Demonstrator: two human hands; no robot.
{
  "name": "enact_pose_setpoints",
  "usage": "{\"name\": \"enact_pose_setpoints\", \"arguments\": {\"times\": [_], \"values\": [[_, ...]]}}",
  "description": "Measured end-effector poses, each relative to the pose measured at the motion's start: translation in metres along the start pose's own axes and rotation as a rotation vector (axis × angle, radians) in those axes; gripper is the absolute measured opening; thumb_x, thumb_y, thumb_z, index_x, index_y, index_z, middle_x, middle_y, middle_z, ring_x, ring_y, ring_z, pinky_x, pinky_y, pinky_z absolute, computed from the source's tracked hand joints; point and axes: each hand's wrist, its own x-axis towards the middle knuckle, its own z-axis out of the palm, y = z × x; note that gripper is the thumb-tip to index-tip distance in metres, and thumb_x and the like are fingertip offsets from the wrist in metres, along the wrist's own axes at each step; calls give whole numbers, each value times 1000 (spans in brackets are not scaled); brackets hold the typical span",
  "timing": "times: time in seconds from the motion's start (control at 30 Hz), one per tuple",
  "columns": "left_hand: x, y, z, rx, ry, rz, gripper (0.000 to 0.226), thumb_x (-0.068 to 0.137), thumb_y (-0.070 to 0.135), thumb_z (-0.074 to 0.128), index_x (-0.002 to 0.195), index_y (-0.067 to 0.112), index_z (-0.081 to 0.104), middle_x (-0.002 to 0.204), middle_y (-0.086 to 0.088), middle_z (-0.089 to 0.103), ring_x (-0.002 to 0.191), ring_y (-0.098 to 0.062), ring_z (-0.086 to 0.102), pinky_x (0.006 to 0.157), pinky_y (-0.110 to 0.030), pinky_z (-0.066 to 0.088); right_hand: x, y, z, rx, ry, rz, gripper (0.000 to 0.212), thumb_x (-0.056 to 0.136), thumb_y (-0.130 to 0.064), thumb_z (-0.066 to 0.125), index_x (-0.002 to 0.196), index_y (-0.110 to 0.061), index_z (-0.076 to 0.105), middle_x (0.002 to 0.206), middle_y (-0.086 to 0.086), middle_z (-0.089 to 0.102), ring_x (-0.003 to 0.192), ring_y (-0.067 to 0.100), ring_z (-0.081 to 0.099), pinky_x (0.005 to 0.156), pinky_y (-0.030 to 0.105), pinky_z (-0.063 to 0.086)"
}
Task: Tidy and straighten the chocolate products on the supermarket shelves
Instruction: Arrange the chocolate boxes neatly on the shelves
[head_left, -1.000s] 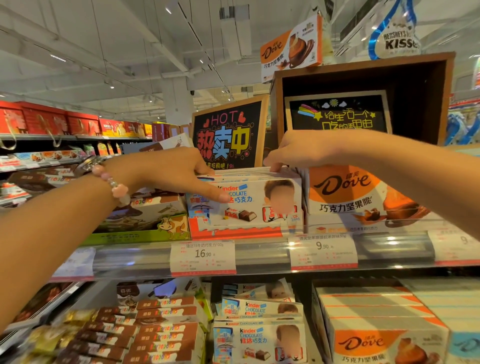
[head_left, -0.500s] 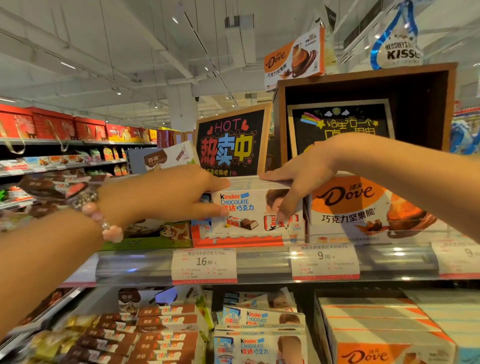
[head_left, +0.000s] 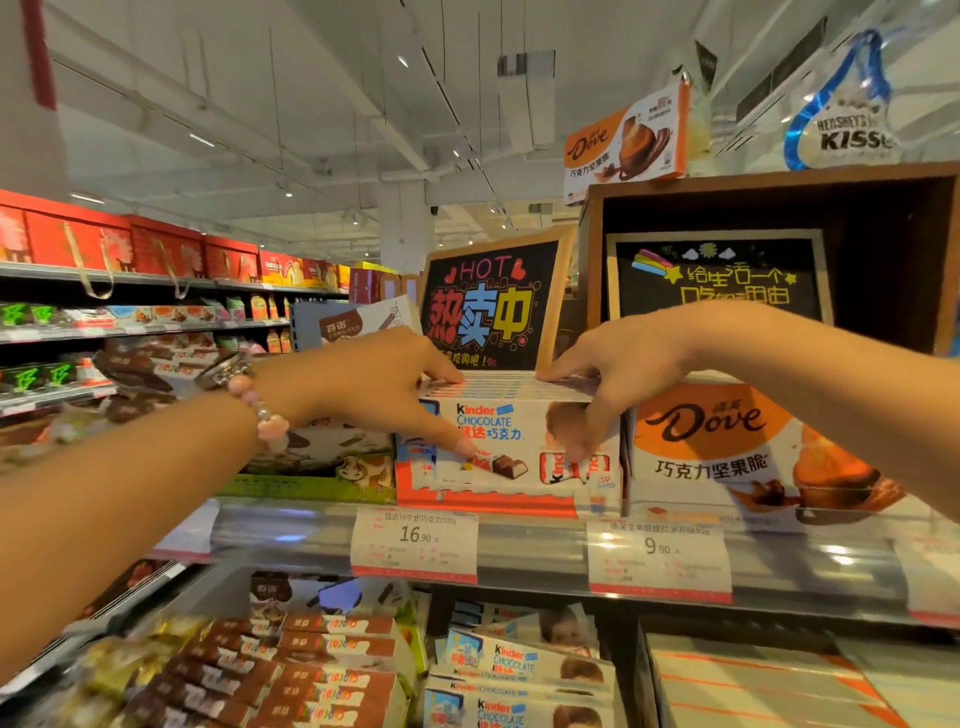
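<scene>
A row of white Kinder Chocolate boxes (head_left: 506, 447) stands upright on the top shelf, in an orange tray. My left hand (head_left: 374, 384) grips the left end of the front box, thumb on its face and fingers over its top edge. My right hand (head_left: 608, 374) grips the right end, fingers laid on the tops of the boxes and thumb down the front face. To the right stands an orange and white Dove box (head_left: 727, 441).
A green and brown chocolate box (head_left: 322, 462) sits left of the Kinder row. Chalkboard signs (head_left: 488, 306) stand behind. Price tags (head_left: 415, 540) hang on the shelf rail (head_left: 540, 545). Below lie more Kinder boxes (head_left: 519, 670), brown bars (head_left: 332, 670) and Dove boxes (head_left: 769, 686).
Both hands have settled onto the front Kinder box: the right thumb came down over its face and the left fingers moved up over the top edge. The view tilted upward.
</scene>
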Motion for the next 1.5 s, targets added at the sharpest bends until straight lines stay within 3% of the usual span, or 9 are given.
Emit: {"name": "enact_pose_setpoints", "arguments": {"times": [0.17, 0.27, 0.4, 0.57, 0.73, 0.97, 1.13, 1.37, 1.5], "values": [[-2, -1, 6, -120, 43, -36, 79, 51, 77, 61, 117, 35, 63, 100, 20, 69, 87, 2, 65, 81, -34, 55, -2, -2, -1, 22, -50, 16, 83, 62, -58, 70, 135, -26, 44, 120, -12, 55, 106, 9, 51, 91, 26, 39], [-4, 2, 1, -146, 21, -6, 76, 58, 69, 61, 126, 34, 56, 104, 29, 60, 87, 12, 57, 76, -14, 48, -5, -11, -4, -15, -112, 84, 112, 44, -66, 61, 143, -23, 32, 136, -4, 47, 120, 15, 45, 101, 32, 38], [-32, -19, -15, -144, 215, -52, 92, 51, 79, 58, 132, 38, 45, 130, 22, 45, 109, 4, 43, 86, -14, 35, 0, -19, -14, -34, -152, 129, 97, 62, -57, 72, 142, -20, 33, 144, -3, 41, 125, 14, 43, 107, 33, 35], [-81, -64, -16, 0, 169, -130, 102, 42, 71, 74, 130, 41, 31, 134, 18, 36, 99, 2, 48, 77, -11, 37, 15, -53, -7, 67, 195, -108, 110, 64, -58, 73, 149, -28, 10, 156, -9, 15, 141, 11, 20, 108, 22, 16], [-115, -102, -9, -6, 212, -179, 117, 34, 70, 79, 132, 37, 22, 134, 17, 32, 117, -4, 37, 96, -22, 32, 36, -94, 11, 235, 456, -325, 105, 69, -51, 75, 149, -28, 11, 155, -7, 20, 137, 10, 27, 101, 19, 25], [-118, -140, -5, 392, 270, -143, 106, 50, 65, 79, 133, 22, 29, 126, 2, 50, 109, -17, 48, 98, -40, 36, 73, -124, 22, 31, 578, -242, 94, 72, -52, 73, 147, -29, 20, 149, -3, 31, 129, 17, 38, 98, 32, 40], [-104, -154, -12, 417, 252, -86, 88, 58, 59, 78, 128, 26, 36, 111, 6, 61, 87, -13, 57, 72, -34, 49, 82, -127, 17, 55, 514, -181, 77, 75, -48, 71, 140, -27, 35, 131, -2, 52, 107, 14, 50, 82, 26, 43], [-76, -171, -43, 72, 91, -80, 88, 62, 31, 86, 136, 21, 38, 116, 3, 58, 90, -11, 55, 68, -18, 42, 95, -121, -12, 355, 465, -107, 64, 74, -40, 75, 129, -19, 51, 126, -1, 53, 110, 16, 51, 87, 25, 42], [-62, -178, -48, -54, 24, -140, 96, 59, 26, 88, 138, 35, 35, 102, 22, 55, 81, 4, 54, 61, -6, 42, 101, -119, -27, 486, 312, -56, 60, 74, -36, 75, 127, -17, 53, 111, -6, 57, 100, 15, 57, 82, 28, 47]]}}
